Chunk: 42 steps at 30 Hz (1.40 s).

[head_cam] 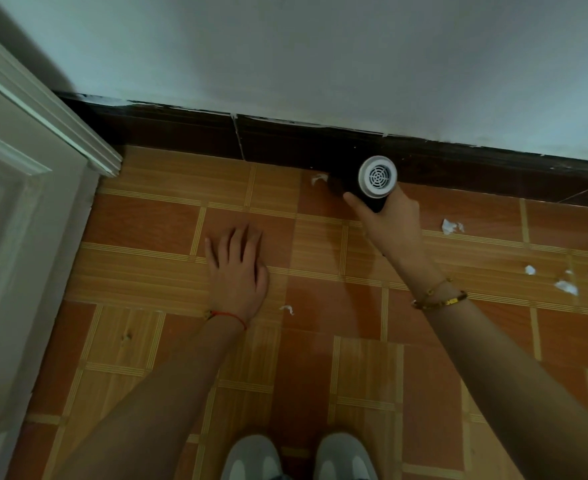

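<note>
At the baseboard (181,133), the right hand (389,223) grips the handheld vacuum (377,176), a rigid, probably light body best held mid-barrel, beside a paper scrap (319,178); the left hand (238,268) rests flat on the floor (337,306).

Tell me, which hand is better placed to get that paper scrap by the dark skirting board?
Right hand: it grips the handheld vacuum, beside the scrap. The left hand rests flat on the floor, farther off.

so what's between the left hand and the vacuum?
Head view: just bare floor tiles between left hand and handheld vacuum; a paper scrap sits beyond, by the skirting.
</note>
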Available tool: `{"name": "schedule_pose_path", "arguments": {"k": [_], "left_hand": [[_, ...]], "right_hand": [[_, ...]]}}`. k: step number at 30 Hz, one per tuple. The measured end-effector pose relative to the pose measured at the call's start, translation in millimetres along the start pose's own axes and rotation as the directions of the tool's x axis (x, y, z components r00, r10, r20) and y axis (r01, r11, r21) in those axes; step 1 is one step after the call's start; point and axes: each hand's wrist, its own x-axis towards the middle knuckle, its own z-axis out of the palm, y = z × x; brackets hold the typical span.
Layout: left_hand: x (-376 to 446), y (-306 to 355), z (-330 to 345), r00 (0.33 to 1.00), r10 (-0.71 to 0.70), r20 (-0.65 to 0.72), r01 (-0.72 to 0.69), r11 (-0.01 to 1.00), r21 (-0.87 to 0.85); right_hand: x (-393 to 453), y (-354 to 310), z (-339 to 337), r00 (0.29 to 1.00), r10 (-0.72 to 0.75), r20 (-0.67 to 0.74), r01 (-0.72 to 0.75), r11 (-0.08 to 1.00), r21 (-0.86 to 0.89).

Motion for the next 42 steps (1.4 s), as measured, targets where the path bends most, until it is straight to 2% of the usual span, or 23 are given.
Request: {"name": "schedule_pose_path", "arguments": {"k": [2, 5, 8, 14, 18, 21, 25, 29, 34, 42], "left_hand": [[-0.2, 0.3, 0.1, 1.000, 0.000, -0.002, 0.000, 1.000, -0.002], [0.0, 0.2, 0.1, 1.000, -0.005, -0.002, 0.005, 1.000, -0.003], [-0.4, 0.7, -0.2, 1.000, -0.008, -0.005, 0.008, 1.000, 0.002], [0.5, 1.1, -0.2, 1.000, -0.011, -0.002, 0.011, 1.000, -0.004], [0.2, 0.8, -0.4, 1.000, -0.007, -0.010, 0.007, 1.000, -0.001], [0.2, 0.1, 0.4, 1.000, -0.004, -0.018, 0.004, 1.000, 0.005], [0.4, 0.0, 0.6, 1.000, -0.007, -0.022, 0.007, 1.000, -0.006], [0.8, 0.0, 0.3, 1.000, -0.010, -0.010, 0.010, 1.000, -0.011], [0.6, 0.6, -0.9, 1.000, -0.010, -0.012, 0.009, 1.000, -0.008], [1.1, 0.5, 0.5, 1.000, -0.009, -0.026, 0.009, 1.000, -0.005]], "right_hand": [[-0.5, 3.8, -2.9, 1.000, 0.019, -0.004, -0.019, 1.000, 0.010], [-1.6, 4.8, -3.7, 0.997, 0.033, 0.067, -0.035, 0.999, 0.025], [-5.9, -0.6, -4.1, 0.999, 0.035, 0.031, -0.037, 0.998, 0.059], [-8.0, -14.7, -6.1, 0.998, -0.035, 0.047, 0.034, 0.999, 0.025], [-9.0, -21.8, -2.4, 0.977, -0.112, 0.182, 0.128, 0.988, -0.082], [-10.9, -28.1, 3.7, 0.956, -0.145, 0.256, 0.174, 0.980, -0.094], [-9.6, -33.1, 9.2, 0.966, -0.162, 0.199, 0.199, 0.963, -0.182], [-2.1, -34.1, 9.3, 0.956, -0.105, 0.272, 0.129, 0.989, -0.072], [0.8, -33.6, 9.5, 0.973, -0.064, 0.220, 0.070, 0.997, -0.020], [-10.1, -38.2, 12.7, 0.986, -0.120, 0.115, 0.129, 0.989, -0.075]]}}
